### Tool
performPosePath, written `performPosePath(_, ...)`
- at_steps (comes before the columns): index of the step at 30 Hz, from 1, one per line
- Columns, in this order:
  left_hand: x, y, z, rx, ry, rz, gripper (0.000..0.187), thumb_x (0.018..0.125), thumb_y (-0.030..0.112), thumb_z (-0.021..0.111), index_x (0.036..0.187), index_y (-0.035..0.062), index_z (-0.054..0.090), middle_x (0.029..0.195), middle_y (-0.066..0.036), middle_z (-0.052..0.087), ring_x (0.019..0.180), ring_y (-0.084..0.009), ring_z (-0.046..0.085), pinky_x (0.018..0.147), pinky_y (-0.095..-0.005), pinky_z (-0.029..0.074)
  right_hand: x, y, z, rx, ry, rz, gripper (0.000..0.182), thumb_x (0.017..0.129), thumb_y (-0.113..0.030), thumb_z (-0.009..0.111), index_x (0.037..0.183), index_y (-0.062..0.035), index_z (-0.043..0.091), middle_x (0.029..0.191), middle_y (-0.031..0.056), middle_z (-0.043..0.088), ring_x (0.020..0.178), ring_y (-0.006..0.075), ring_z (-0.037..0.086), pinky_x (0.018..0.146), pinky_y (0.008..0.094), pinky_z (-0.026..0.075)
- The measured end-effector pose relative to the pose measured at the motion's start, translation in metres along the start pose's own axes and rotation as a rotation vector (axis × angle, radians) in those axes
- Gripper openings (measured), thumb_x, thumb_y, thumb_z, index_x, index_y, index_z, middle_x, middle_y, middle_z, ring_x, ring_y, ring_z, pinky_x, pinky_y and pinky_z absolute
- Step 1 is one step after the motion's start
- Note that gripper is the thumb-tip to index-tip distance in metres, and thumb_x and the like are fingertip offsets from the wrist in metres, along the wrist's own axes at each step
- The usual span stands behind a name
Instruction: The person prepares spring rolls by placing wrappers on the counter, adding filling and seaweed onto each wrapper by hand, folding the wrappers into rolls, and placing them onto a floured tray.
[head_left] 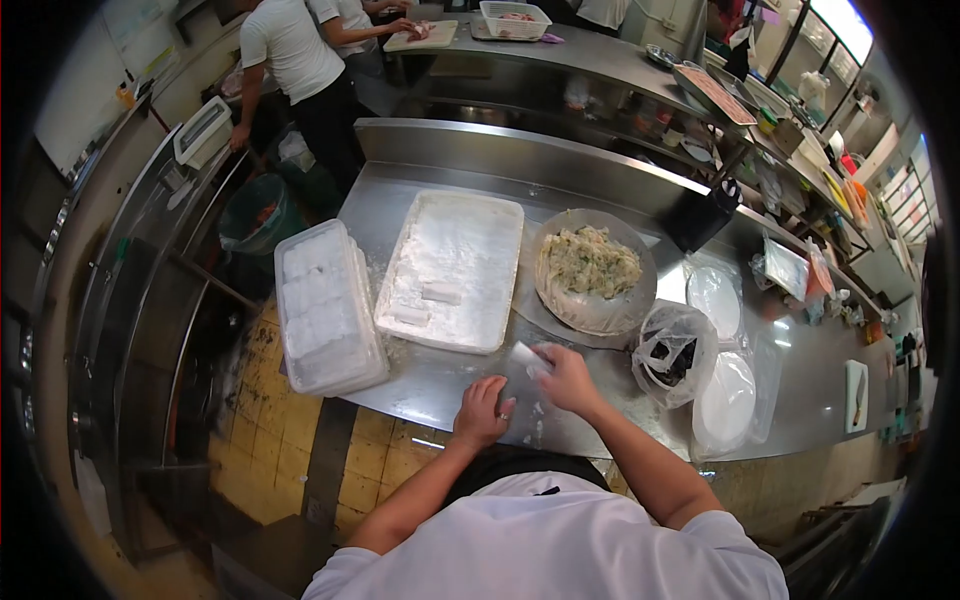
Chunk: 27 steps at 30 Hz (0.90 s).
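Note:
My right hand [566,380] is closed around a small white roll [530,358], slightly blurred, just above the steel table's near edge. To its left, my left hand [482,412] rests low at the table, fingers loosely bent, thumb apart and nothing in it. Ahead of them a white tray [455,270], dusted with white powder, holds two short white rolls [441,293] near its front. A wide round bowl [577,316] carries a pale, chunky filling [590,262] flecked with green. White smears mark the steel between my hands.
Stacked lidded containers [325,300] stand at the table's left edge. On the right lie a plastic bag with dark contents [668,355], round white sheets in plastic [724,400] and a black container [705,215]. Two people in white shirts [297,50] work beyond, near a green bin [258,215].

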<state>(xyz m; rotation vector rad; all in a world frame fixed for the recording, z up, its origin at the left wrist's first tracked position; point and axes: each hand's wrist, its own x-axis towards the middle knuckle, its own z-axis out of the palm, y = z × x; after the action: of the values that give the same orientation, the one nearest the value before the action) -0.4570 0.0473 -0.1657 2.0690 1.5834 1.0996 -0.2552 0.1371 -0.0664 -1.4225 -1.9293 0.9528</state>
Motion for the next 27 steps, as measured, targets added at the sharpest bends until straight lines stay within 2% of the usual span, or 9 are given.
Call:
performPosePath(1, 0.0, 0.001, 0.001, -0.001, 0.011, 0.007, 0.048, 0.095, 0.024, 0.076, 0.135, 0.0017, 0.063, 0.136, -0.019, 0.065, 0.124, -0.0411, 0.062, 0.11, -0.051, 0.048, 0.016, -0.021, -0.003, 0.045, 0.014, -0.039, 0.039, 0.091, -0.018, 0.076, 0.124, 0.0029, 0.074, 0.102, 0.0242, 0.077, 0.097, 0.0449, 0.074, 0.092, 0.0495, 0.058)
performPosePath(3, -0.001, 0.0, 0.002, -0.006, 0.009, 0.017, 0.047, 0.095, 0.024, 0.076, 0.134, 0.0022, 0.063, 0.136, -0.018, 0.065, 0.125, -0.0401, 0.062, 0.11, -0.0506, 0.049, 0.057, -0.057, -0.003, 0.093, 0.015, -0.014, 0.041, 0.091, -0.016, 0.076, 0.128, 0.0025, 0.071, 0.108, 0.024, 0.074, 0.101, 0.0444, 0.071, 0.095, 0.0507, 0.056)
performPosePath(6, -0.001, -0.001, 0.0, 0.003, 0.005, 0.034, 0.046, 0.095, 0.024, 0.077, 0.134, 0.0028, 0.063, 0.136, -0.017, 0.066, 0.125, -0.0389, 0.062, 0.11, -0.05, 0.049, 0.089, -0.094, 0.003, -0.073, 0.385, -0.16, 0.044, 0.092, -0.015, 0.076, 0.131, 0.0007, 0.068, 0.118, 0.0246, 0.07, 0.111, 0.0442, 0.067, 0.099, 0.051, 0.054)
performPosePath(9, 0.0, 0.0, -0.004, -0.015, -0.015, 0.043, 0.046, 0.094, 0.024, 0.077, 0.133, 0.0035, 0.064, 0.136, -0.016, 0.066, 0.124, -0.0386, 0.062, 0.109, -0.0501, 0.049, 0.077, -0.083, 0.001, -0.204, 0.439, -0.318, 0.047, 0.092, -0.01, 0.074, 0.137, -0.0001, 0.067, 0.12, 0.0227, 0.07, 0.107, 0.0411, 0.07, 0.093, 0.0467, 0.056)
performPosePath(12, -0.001, 0.0, -0.005, -0.047, -0.039, 0.038, 0.046, 0.094, 0.024, 0.077, 0.134, 0.0043, 0.064, 0.137, -0.015, 0.066, 0.125, -0.0388, 0.062, 0.109, -0.051, 0.048, 0.011, -0.05, 0.005, -0.135, 0.247, -0.082, 0.043, 0.092, -0.014, 0.076, 0.131, -0.0007, 0.067, 0.123, 0.0247, 0.068, 0.119, 0.0448, 0.064, 0.102, 0.0502, 0.052)
performPosePath(17, -0.001, -0.008, 0.004, -0.054, -0.104, 0.085, 0.047, 0.093, 0.023, 0.076, 0.135, 0.0057, 0.063, 0.138, -0.014, 0.066, 0.128, -0.0382, 0.061, 0.111, -0.0525, 0.045, -0.122, 0.011, 0.016, -0.044, 0.241, 0.335, 0.033, 0.092, -0.016, 0.076, 0.122, -0.002, 0.074, 0.114, 0.0217, 0.072, 0.106, 0.0413, 0.07, 0.096, 0.0491, 0.056)
performPosePath(23, 0.008, 0.015, 0.02, -0.154, -0.248, 0.185, 0.048, 0.093, 0.022, 0.076, 0.137, 0.0048, 0.063, 0.139, -0.016, 0.065, 0.127, -0.0391, 0.061, 0.11, -0.0524, 0.045, -0.212, 0.072, -0.055, -0.24, 0.662, 0.559, 0.034, 0.09, -0.017, 0.075, 0.121, -0.0023, 0.076, 0.116, 0.0216, 0.073, 0.105, 0.0384, 0.071, 0.096, 0.0501, 0.056)
performPosePath(25, 0.009, 0.023, 0.031, -0.185, -0.263, 0.22, 0.049, 0.093, 0.022, 0.076, 0.137, 0.0042, 0.062, 0.138, -0.017, 0.065, 0.126, -0.04, 0.061, 0.11, -0.0523, 0.045, -0.218, 0.078, -0.094, -0.514, 0.802, 0.444, 0.028, 0.087, -0.011, 0.076, 0.114, -0.003, 0.079, 0.116, 0.0172, 0.073, 0.111, 0.0364, 0.069, 0.1, 0.0471, 0.055)
performPosePath(27, 0.009, 0.031, 0.042, -0.205, -0.273, 0.242, 0.05, 0.093, 0.022, 0.076, 0.137, 0.0038, 0.062, 0.138, -0.017, 0.065, 0.126, -0.0406, 0.061, 0.109, -0.0522, 0.045, -0.215, 0.076, -0.128, -0.788, 0.832, 0.47, 0.024, 0.085, -0.011, 0.078, 0.108, -0.0037, 0.079, 0.117, 0.0153, 0.073, 0.117, 0.037, 0.066, 0.104, 0.0489, 0.051)
